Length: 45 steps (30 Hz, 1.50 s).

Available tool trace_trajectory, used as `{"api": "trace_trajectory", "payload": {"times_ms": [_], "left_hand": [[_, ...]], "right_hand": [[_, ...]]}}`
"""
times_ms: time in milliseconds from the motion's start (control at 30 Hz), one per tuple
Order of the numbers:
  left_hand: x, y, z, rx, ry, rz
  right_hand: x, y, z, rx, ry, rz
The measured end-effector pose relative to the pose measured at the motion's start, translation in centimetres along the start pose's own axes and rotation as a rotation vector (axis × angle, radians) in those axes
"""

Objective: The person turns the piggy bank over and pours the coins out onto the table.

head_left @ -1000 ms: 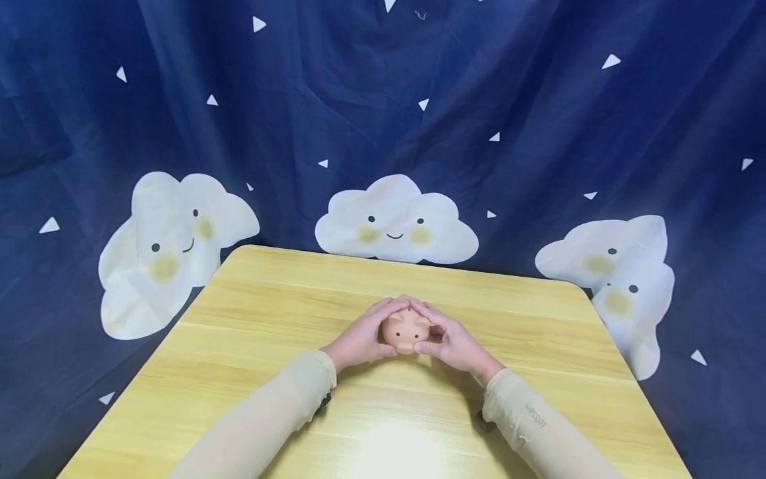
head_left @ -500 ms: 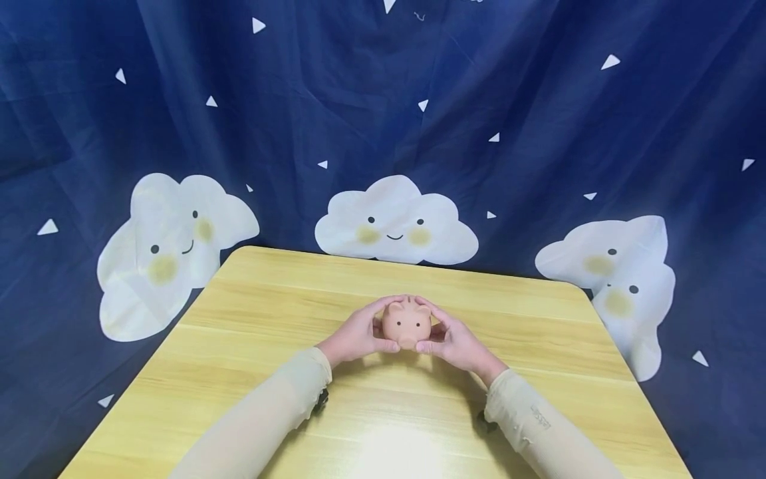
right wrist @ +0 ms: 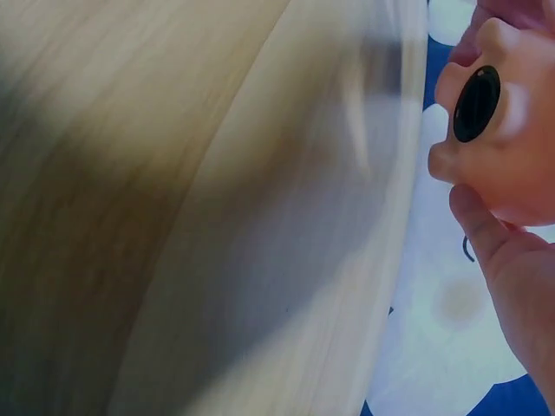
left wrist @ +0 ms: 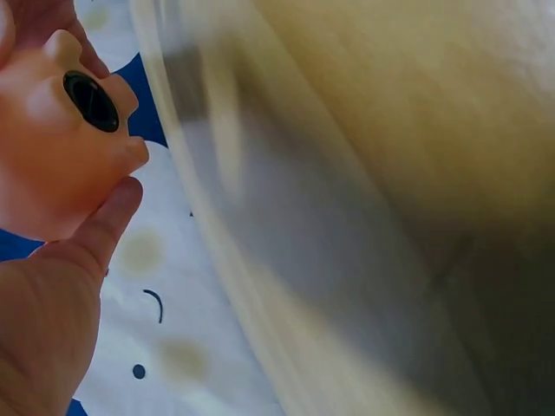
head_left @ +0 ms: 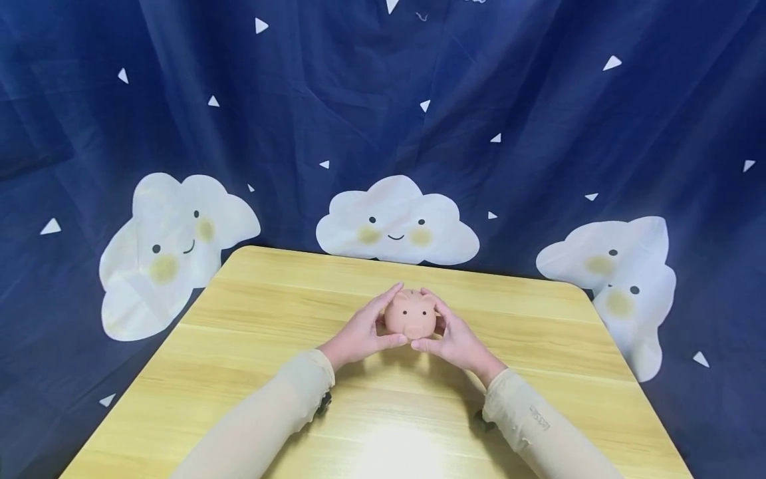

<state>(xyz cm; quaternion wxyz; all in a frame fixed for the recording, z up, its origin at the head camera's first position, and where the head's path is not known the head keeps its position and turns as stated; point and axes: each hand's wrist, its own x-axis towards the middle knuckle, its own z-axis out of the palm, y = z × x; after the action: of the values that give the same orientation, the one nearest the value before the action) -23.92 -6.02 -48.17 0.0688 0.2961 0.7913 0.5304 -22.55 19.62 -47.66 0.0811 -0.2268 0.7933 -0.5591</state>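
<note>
A pink piggy bank (head_left: pixel 410 320) with two dark eyes, small ears and a slot on top faces me, held between both hands. On its left side my left hand (head_left: pixel 362 334) grips it, thumb low near the snout and fingers up along the side. My right hand (head_left: pixel 458 340) grips the other side in much the same way. Both wrist views show the bank from below, lifted off the table, with stubby feet and a round black plug (left wrist: pixel 91 101) in its belly. The same plug (right wrist: pixel 477 104) appears in the right wrist view.
The wood-grain table (head_left: pixel 281 293) has rounded far corners and a bright glare near its front. Behind it hangs a dark blue curtain (head_left: pixel 359 80) printed with smiling white clouds and small white triangles.
The piggy bank has risen a little and tilted back, so its face and snout show more fully. Both hands moved up with it, and their fingertips have spread apart over its top.
</note>
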Motion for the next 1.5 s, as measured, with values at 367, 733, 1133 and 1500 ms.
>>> {"api": "trace_trajectory", "payload": {"times_ms": [367, 733, 1133, 1500], "left_hand": [[-0.2, 0.6, 0.3, 0.158, 0.014, 0.080], [0.1, 1.0, 0.3, -0.059, 0.061, 0.074], [0.2, 1.5, 0.0, -0.059, 0.063, 0.019], [0.0, 1.0, -0.6, -0.106, -0.003, -0.030]], "right_hand": [[0.0, -0.3, 0.1, 0.003, 0.043, 0.010], [0.2, -0.9, 0.5, 0.012, 0.065, -0.024], [0.2, -1.0, 0.5, -0.041, 0.098, -0.085], [0.1, -1.5, 0.6, -0.003, 0.078, -0.034]]}}
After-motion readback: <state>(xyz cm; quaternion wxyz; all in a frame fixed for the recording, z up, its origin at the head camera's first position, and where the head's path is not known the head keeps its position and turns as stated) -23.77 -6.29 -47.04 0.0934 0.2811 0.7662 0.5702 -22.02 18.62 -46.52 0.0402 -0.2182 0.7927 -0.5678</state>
